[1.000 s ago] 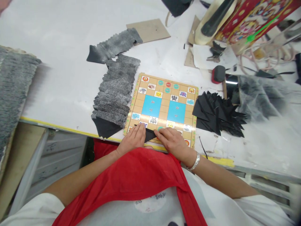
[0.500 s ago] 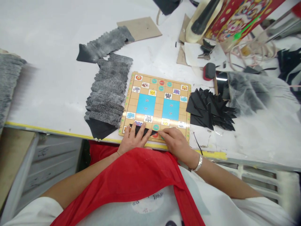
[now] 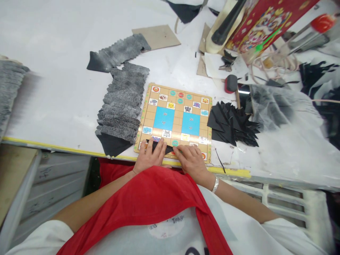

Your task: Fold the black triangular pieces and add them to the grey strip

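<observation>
Left hand (image 3: 150, 157) lies flat on a black piece (image 3: 169, 149); right hand (image 3: 192, 162) meets its tip, grip unclear. Translucent plastic bag (image 3: 285, 129) shows dark contents.

Prob a workshop. White worktable (image 3: 58, 102) w/ piled blk pcs (image 3: 232, 122), rows of grey strips (image 3: 122, 99) & scraps (image 3: 309, 72). Red apron (image 3: 148, 198) on.

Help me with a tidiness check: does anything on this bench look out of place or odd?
The cartoon game board looks odd: printed like a toy, it lies under the left hand, the right hand and a black piece. A thin black strip lies stray near the table edge, apart from the black pile.
</observation>
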Demonstrator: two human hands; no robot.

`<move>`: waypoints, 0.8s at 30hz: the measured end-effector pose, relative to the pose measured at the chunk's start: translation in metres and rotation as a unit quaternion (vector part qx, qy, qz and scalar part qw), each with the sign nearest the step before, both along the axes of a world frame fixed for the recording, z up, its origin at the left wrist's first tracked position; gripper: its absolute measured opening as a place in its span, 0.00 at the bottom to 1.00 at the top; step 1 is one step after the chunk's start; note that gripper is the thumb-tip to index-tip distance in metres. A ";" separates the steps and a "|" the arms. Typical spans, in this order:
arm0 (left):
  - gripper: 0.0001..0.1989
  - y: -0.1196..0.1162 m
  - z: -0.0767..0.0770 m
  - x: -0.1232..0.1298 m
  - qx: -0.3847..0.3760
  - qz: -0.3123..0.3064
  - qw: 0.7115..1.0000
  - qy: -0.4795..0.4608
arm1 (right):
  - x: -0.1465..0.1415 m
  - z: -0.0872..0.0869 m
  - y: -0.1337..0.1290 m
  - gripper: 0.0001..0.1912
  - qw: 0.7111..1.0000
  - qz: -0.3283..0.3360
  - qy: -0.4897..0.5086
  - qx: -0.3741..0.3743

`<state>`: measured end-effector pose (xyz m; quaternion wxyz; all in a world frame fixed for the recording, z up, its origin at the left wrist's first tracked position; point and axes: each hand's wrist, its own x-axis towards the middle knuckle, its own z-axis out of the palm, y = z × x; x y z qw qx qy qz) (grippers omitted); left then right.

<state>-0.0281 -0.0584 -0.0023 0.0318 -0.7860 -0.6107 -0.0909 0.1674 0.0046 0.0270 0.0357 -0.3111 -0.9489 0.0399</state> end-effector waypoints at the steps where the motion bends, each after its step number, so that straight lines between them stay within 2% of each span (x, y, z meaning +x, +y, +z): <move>1: 0.37 0.000 -0.002 -0.001 0.001 -0.003 1.000 0.000 | 0.002 0.002 0.000 0.21 1.000 -0.002 0.002 -0.006; 5: 0.38 -0.001 -0.008 -0.003 -0.001 -0.009 1.000 -0.003 | 0.006 0.005 -0.001 0.18 0.993 -0.060 0.090 -0.042; 8: 0.38 -0.002 -0.008 0.000 -0.015 0.002 1.000 -0.010 | -0.004 0.002 -0.004 0.18 0.982 -0.103 0.153 -0.035; 13: 0.36 -0.003 -0.003 -0.005 -0.015 0.008 1.000 -0.003 | -0.030 -0.006 -0.011 0.17 0.994 -0.053 0.091 0.020; 19: 0.39 -0.013 0.009 -0.031 0.039 0.052 0.997 0.030 | -0.034 -0.005 -0.010 0.22 0.993 0.006 0.052 0.105; 21: 0.35 -0.020 0.015 -0.038 0.072 0.062 0.995 0.028 | -0.032 0.000 -0.006 0.24 0.992 0.019 0.032 0.117; 24: 0.25 -0.035 0.026 -0.056 0.119 0.054 0.991 -0.010 | -0.024 0.011 0.005 0.26 0.991 0.003 -0.004 0.136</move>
